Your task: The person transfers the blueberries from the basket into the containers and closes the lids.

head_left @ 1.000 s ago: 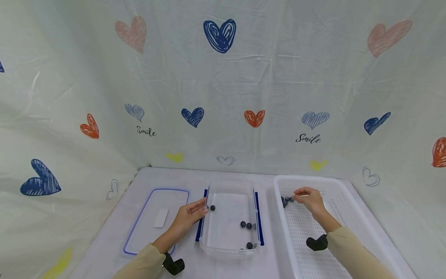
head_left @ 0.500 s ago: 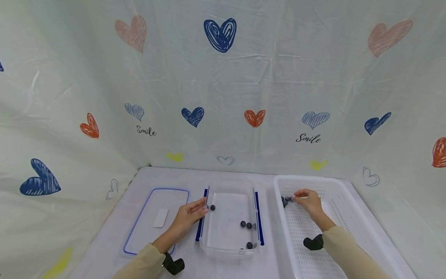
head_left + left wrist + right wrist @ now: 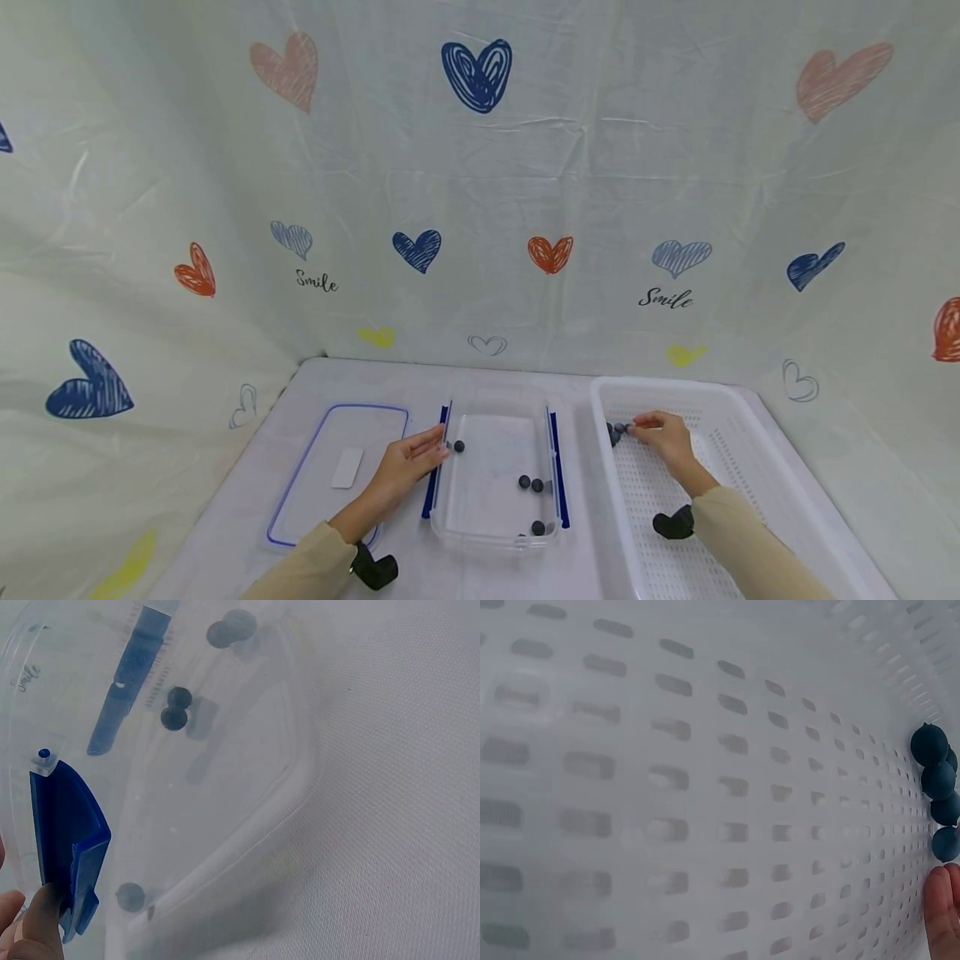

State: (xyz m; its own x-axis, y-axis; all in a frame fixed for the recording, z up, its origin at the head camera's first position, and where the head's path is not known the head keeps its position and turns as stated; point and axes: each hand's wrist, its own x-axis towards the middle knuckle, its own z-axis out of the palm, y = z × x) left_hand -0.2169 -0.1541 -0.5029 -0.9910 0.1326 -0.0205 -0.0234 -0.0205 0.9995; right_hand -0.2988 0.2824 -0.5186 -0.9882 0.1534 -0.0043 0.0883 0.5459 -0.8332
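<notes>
Heart-printed sheeting (image 3: 345, 192) backs round, dark balls (image 3: 937, 781) clustered in a white basket (image 3: 651, 483); right hand (image 3: 670, 439), slightly lower than earlier, meets them, pinch indeterminable; left hand (image 3: 405, 467), straight-fingered, touches a clear container (image 3: 495, 458).

Box (image 3: 491, 458) with balls (image 3: 524, 482) between lid (image 3: 315, 496) on the left and basket (image 3: 637, 500) with more balls (image 3: 615, 437) on the right
</notes>
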